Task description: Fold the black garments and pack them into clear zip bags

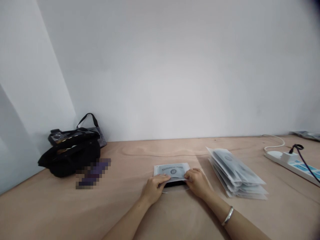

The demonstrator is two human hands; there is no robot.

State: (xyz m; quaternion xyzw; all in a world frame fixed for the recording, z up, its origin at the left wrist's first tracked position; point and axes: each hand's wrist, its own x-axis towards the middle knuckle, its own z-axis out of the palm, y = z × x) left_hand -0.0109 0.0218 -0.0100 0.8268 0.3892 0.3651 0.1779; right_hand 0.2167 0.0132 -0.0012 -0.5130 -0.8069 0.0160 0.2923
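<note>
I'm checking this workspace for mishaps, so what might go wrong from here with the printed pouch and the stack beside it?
The left hand and right hand grip the near edge of the printed pouch; uneven pulling might crease it.

A black item shows at that edge and could slip if the grip loosens.

The pouch stack is fanned unevenly near the right forearm, so a bump might slide it apart.
</note>
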